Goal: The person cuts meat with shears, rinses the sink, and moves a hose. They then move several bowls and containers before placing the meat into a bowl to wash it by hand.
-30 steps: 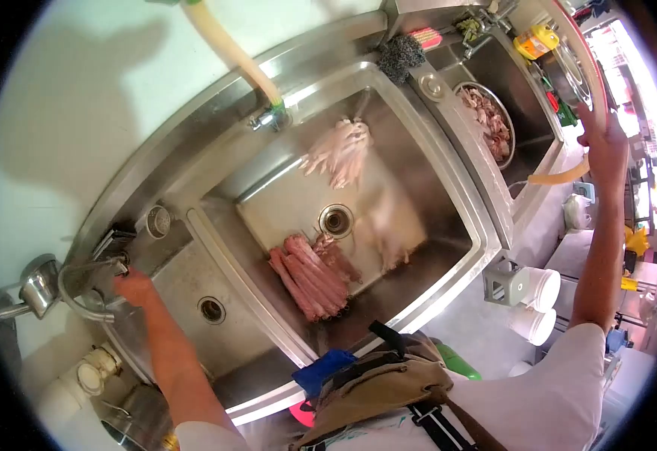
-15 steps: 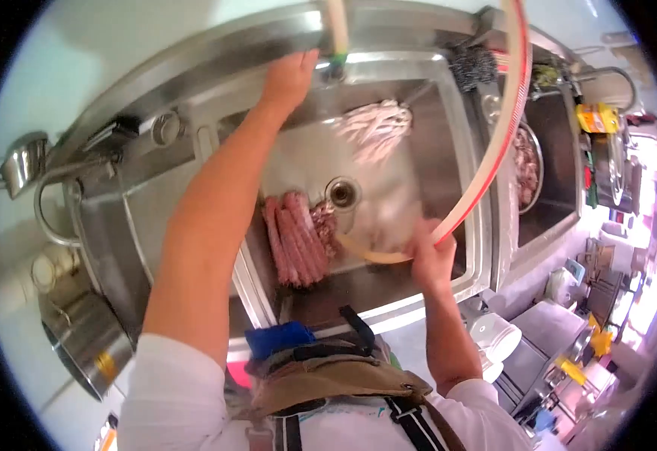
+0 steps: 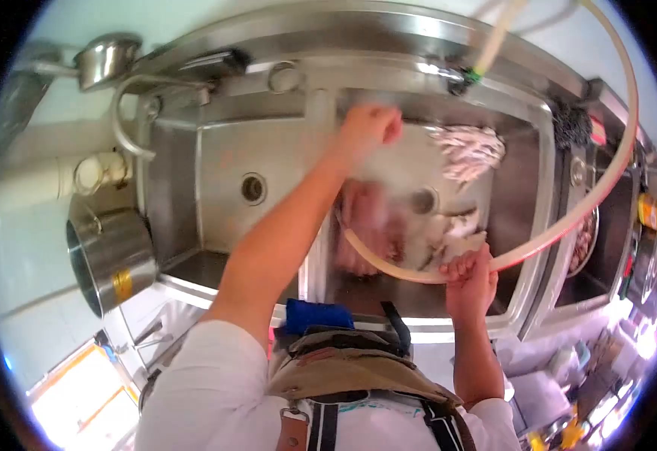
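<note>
My right hand [image 3: 470, 279] is closed around a pale hose [image 3: 561, 225] with a red stripe, near the front of the middle sink [image 3: 520, 248]. The hose's free end points left over reddish long meat pieces [image 3: 362, 218], which look blurred. My left hand [image 3: 373, 126] hovers over the sink's back left part; its fingers look curled, with nothing visible in them, though motion softens it. A bunch of pale strips [image 3: 470, 150] lies at the back right. Pale flat pieces [image 3: 460, 231] rest right of the drain [image 3: 424, 200].
On the left is another sink basin [image 3: 227, 180] with a curved faucet [image 3: 122, 120]. A tap [image 3: 456, 77] with a green clamp stands at the back. A steel pot [image 3: 110, 259] is at left, a dark scouring pad [image 3: 570, 124] at right. Beyond it, a bowl of meat [image 3: 585, 240] sits in the right basin.
The view has swung left, showing more of the left basin. My left hand has come away from the tap, down and toward the meat. My right hand keeps hold of the hose.
</note>
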`<action>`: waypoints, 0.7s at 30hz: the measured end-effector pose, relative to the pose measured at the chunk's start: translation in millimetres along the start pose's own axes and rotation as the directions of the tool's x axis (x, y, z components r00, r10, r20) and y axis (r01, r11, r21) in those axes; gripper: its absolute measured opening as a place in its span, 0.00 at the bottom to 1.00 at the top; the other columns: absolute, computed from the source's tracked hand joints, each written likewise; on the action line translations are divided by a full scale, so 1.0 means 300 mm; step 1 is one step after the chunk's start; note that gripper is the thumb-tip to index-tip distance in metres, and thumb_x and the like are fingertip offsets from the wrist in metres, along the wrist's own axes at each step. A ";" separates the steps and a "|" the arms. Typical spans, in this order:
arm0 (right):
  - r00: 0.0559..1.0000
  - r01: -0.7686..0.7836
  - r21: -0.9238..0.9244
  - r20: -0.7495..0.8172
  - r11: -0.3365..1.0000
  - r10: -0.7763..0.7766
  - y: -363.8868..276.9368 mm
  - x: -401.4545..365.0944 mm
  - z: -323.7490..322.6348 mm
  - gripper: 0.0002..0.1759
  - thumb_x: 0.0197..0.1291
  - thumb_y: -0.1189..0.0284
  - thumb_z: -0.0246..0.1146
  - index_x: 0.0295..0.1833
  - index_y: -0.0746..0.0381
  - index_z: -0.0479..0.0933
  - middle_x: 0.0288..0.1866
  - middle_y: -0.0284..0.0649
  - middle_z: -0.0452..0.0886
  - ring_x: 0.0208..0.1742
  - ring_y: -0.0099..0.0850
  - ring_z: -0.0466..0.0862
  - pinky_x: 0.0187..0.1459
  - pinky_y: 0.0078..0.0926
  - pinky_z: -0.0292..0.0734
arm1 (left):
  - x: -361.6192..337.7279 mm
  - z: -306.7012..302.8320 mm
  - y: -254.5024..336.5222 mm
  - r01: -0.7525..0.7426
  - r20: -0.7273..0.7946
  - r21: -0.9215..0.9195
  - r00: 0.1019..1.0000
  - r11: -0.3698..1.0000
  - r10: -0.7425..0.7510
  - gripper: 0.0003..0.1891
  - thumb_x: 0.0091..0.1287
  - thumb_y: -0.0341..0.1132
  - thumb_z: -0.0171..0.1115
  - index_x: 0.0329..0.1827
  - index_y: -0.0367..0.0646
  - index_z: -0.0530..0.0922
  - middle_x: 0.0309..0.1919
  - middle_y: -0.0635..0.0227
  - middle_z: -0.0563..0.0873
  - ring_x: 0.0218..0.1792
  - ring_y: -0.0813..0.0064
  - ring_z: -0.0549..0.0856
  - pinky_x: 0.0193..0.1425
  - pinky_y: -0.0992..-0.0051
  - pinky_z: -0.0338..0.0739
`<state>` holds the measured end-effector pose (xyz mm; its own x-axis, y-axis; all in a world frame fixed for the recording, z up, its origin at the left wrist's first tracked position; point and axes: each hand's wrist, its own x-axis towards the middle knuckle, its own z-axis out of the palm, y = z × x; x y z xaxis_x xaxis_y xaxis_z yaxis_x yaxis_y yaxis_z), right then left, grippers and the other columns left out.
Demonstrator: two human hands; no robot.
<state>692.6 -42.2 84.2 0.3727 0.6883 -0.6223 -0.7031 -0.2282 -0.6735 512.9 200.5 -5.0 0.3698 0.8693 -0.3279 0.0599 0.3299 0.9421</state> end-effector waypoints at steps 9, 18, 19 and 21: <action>0.907 0.104 -0.100 0.418 0.990 -0.053 0.137 -0.307 0.413 0.18 0.70 0.62 0.49 0.27 0.57 0.62 0.22 0.34 0.62 0.24 0.31 0.65 0.40 0.39 0.68 | -0.655 -0.442 -0.340 0.138 -0.359 -0.716 0.768 0.684 -0.530 0.08 0.61 0.29 0.51 0.36 0.39 0.78 0.26 0.66 0.79 0.25 0.73 0.79 0.30 0.72 0.79; 0.921 0.044 0.016 0.387 0.999 -0.047 0.318 -0.553 0.715 0.20 0.71 0.60 0.47 0.24 0.55 0.59 0.17 0.29 0.55 0.17 0.23 0.58 0.28 0.29 0.63 | -0.749 -0.371 -0.617 0.424 -0.164 -0.620 0.753 0.660 -0.638 0.13 0.65 0.39 0.47 0.34 0.41 0.78 0.29 0.65 0.82 0.20 0.72 0.77 0.25 0.69 0.75; 0.927 0.071 -0.021 0.370 0.997 -0.059 0.341 -0.548 0.720 0.21 0.71 0.60 0.47 0.24 0.55 0.58 0.16 0.29 0.54 0.17 0.23 0.58 0.28 0.29 0.63 | -0.786 -0.370 -0.663 0.466 -0.109 -0.621 0.745 0.630 -0.659 0.14 0.65 0.41 0.47 0.35 0.42 0.78 0.29 0.64 0.82 0.20 0.71 0.77 0.24 0.69 0.75; 0.935 0.119 -0.089 0.345 0.989 -0.081 0.392 -0.515 0.714 0.22 0.71 0.59 0.48 0.23 0.55 0.58 0.16 0.29 0.54 0.17 0.23 0.59 0.27 0.29 0.63 | -0.854 -0.384 -0.697 0.494 -0.047 -0.669 0.718 0.555 -0.695 0.15 0.65 0.45 0.47 0.36 0.43 0.77 0.31 0.64 0.83 0.20 0.71 0.77 0.24 0.69 0.73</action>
<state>422.6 -27.9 186.7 0.1962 0.8999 -0.3895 -0.5974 -0.2052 -0.7752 299.0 -48.8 -126.1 0.1804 0.4118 -0.8933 -0.4040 0.8590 0.3144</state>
